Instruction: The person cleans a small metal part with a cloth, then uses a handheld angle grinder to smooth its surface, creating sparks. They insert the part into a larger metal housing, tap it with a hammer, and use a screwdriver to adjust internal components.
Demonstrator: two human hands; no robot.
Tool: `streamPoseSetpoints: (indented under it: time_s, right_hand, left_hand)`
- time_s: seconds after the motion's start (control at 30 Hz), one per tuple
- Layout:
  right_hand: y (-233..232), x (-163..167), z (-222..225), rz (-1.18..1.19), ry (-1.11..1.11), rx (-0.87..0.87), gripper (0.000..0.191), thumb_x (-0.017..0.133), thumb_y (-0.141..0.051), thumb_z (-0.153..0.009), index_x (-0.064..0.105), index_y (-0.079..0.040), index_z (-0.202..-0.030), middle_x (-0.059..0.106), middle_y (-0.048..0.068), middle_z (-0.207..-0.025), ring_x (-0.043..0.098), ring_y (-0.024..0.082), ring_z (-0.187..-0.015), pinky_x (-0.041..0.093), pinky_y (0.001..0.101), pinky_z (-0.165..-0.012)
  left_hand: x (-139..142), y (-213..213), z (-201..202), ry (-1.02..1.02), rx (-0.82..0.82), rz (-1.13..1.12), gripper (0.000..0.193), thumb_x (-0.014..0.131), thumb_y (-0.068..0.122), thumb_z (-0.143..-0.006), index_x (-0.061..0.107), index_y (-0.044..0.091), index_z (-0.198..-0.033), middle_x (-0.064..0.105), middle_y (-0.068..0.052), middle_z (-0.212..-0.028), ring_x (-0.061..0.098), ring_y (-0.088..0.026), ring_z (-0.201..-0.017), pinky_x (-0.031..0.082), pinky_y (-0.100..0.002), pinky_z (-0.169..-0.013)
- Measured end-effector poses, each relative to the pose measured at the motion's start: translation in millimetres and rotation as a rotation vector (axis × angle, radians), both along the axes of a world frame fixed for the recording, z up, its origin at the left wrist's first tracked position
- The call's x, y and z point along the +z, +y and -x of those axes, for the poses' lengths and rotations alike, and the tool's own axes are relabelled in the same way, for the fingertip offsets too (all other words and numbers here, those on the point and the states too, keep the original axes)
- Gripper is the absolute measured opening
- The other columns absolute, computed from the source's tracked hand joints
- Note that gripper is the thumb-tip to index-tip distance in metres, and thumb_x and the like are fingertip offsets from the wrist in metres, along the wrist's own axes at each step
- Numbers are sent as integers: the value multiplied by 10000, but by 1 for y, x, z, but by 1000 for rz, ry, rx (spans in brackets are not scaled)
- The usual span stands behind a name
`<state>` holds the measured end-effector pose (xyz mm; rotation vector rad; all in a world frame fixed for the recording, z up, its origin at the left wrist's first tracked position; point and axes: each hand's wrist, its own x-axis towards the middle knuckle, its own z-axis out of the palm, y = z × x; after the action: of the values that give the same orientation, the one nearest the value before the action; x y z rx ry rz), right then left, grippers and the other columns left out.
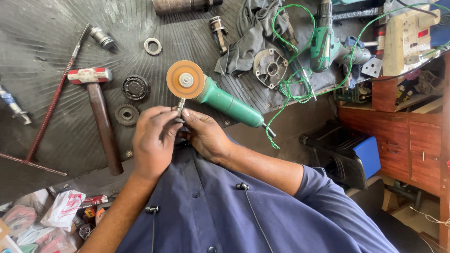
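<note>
While the person looks down at the dark rubber mat that covers the bench, both hands meet near its front edge. The left hand and the right hand pinch a small metal part between their fingertips. Both hands are closed tight on it, fingers curled in. What kind of part it is cannot be told, since the fingers hide most of it.

Just behind the hands lies a green grinder with an orange disc on its head. The small metal part sits just below that disc, close to it. Whether it touches the grinder cannot be told. The disc looks already fixed on, and the small part seems to be the bit not yet put in place.

To the left lies a hammer with a brown handle. Between it and the hands rest a dark gear and a round bearing. A metal ring lies farther back. A long red rod runs slanting along the left side.

Toward the back right sit a grey rag, a round metal cover, a green drill and loops of green wire. All of these lie untouched.
</note>
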<state>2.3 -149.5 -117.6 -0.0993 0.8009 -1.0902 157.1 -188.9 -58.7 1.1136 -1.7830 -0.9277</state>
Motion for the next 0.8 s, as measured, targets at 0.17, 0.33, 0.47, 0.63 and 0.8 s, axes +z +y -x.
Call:
streamPoseSetpoints:
  time_s: [0.17, 0.33, 0.47, 0.63, 0.8]
  right_hand:
    - [2, -3, 0, 0, 0, -6, 315, 554, -281, -1085, 659, -73, -1298, 682, 45, -1246, 618, 182, -1166, 498, 435, -1014]
    - [1, -1, 1, 3, 6, 3, 333, 539, -296, -1105, 649, -69, -1322, 668, 50, -1245, 596, 185, -1168, 479, 440, -1001]
    - [0, 0, 1, 0, -9, -5, 340, 535, -302, -1110, 647, -63, -1324, 657, 54, -1236, 590, 194, -1160, 481, 452, -1008]
    - [-1, 0, 1, -7, -2, -1, 333, 539, -301, -1104, 651, -69, -1314, 661, 55, -1242, 592, 191, -1164, 479, 447, -1011]
    - [-2, 0, 1, -16, -9, -7, 323, 543, -297, -1104, 659, -74, -1307, 666, 51, -1238, 591, 183, -1161, 476, 439, -1003]
  left_hand:
    - [10, -6, 0, -186, -52, 165, 267, 767, -37, -908, 715, 69, -1147, 662, -91, -1117, 692, -261, -981, 572, -368, -807]
    - [7, -6, 1, -132, -58, 82, 273, 745, -73, -921, 710, 57, -1159, 661, -84, -1095, 718, -231, -950, 594, -335, -814]
    - [4, -6, 1, -59, -45, 35, 256, 736, -94, -931, 711, 46, -1144, 661, -92, -1084, 725, -221, -942, 603, -321, -826]
    - [1, -7, 3, -19, -9, -2, 201, 761, -78, -916, 710, 33, -1076, 678, -100, -1039, 715, -224, -929, 589, -319, -813]
    - [-1, -10, 4, 25, 4, -35, 182, 757, -87, -912, 703, 26, -1044, 685, -99, -1014, 714, -212, -923, 587, -311, -813]
